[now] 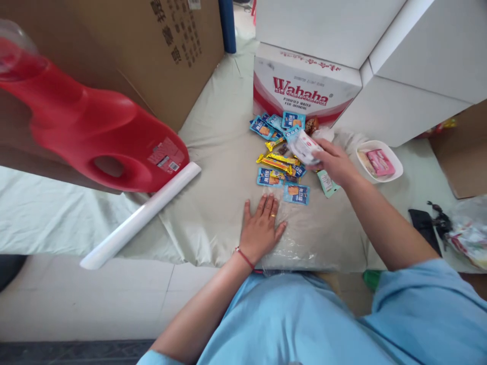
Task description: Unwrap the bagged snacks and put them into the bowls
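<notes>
My left hand lies flat, fingers together, on a clear plastic bag spread over the pale cloth. My right hand is closed on a white and red snack packet, held just above a pile of small snack packets. The pile has blue packets, yellow bars and a green sachet. One blue packet lies closest to my left hand's fingertips.
A red detergent jug and a white roll lie at left. A Wahaha carton, white boxes and a brown carton stand behind. A white bowl holds a pink packet. A black object and a plastic bag sit at right.
</notes>
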A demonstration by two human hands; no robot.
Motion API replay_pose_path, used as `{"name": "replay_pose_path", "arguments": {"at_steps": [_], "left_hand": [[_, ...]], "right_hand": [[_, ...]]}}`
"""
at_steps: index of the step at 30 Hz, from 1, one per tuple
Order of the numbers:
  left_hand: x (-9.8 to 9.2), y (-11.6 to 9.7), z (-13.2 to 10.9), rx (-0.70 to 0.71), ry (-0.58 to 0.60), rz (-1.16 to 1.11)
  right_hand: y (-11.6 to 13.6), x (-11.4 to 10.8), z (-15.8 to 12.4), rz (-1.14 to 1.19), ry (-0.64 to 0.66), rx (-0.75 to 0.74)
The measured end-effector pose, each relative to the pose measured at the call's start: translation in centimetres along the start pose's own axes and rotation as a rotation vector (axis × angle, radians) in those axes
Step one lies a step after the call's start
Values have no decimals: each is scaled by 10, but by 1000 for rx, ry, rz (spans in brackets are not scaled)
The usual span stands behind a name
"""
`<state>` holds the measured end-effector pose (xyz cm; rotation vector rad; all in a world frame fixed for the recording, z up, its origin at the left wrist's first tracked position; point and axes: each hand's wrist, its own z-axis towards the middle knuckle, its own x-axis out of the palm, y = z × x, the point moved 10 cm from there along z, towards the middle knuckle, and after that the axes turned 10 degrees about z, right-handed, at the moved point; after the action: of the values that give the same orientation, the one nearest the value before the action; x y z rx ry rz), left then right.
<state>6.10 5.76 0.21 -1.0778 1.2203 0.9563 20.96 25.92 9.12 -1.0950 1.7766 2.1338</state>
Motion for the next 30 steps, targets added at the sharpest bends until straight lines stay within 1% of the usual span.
{"name": "replay_pose_path", "arguments": {"at_steps": [1,2,3,5,6,7,8,9,10,12,13,14,15,17,18,19,20,21,23,25,27,28,30], "left_hand": [[0,0,0,1,0,0],[0,0,0,2,-1,2],[0,0,0,3,-4,5],[0,-1,0,4,-11,13],[1,-1,0,5,-14,17],[1,-1,0,7,-17,21],[1,-1,1,7,-19,25],[2,-1,1,7,-21,29],[2,-1,1,6,-23,32],[2,-2,1,3,-24,38],[1,-2,1,1,-24,41],[1,-2,1,0,-23,43],[1,-2,1,0,-22,45],[0,-2,1,-5,-19,48],[1,-2,1,-8,-19,48],[1,-2,1,-10,-18,49],[1,-2,1,-10,-17,49],[2,-2,1,-9,-15,50],[4,-2,1,-4,-12,52],[5,-2,1,-1,-10,56],[6,-2,0,-4,-5,62],[6,-2,0,-6,-2,65],[7,-3,0,-9,3,66]], "right_hand": [[-17,3,-27,238,57,155],[-31,12,-55,410,116,295],[-41,24,-82,527,177,414],[-51,51,-127,597,293,560],[-53,62,-143,560,327,593],[-54,70,-154,475,338,593],[-54,72,-159,336,321,564],[-51,69,-161,151,271,514],[-45,60,-160,-57,194,449],[-23,38,-159,-418,12,291],[-10,32,-159,-517,-42,201],[1,32,-159,-557,-49,102],[9,38,-160,-551,-4,-2],[15,60,-164,-497,169,-163],[11,70,-167,-477,249,-192],[3,76,-169,-466,300,-186],[-6,78,-171,-460,316,-159],[-14,77,-172,-449,307,-129],[-23,65,-176,-393,241,-105],[-21,49,-179,-308,154,-117],[-12,38,-180,-228,109,-146],[-5,38,-180,-202,110,-165],[7,50,-179,-189,156,-207]]}}
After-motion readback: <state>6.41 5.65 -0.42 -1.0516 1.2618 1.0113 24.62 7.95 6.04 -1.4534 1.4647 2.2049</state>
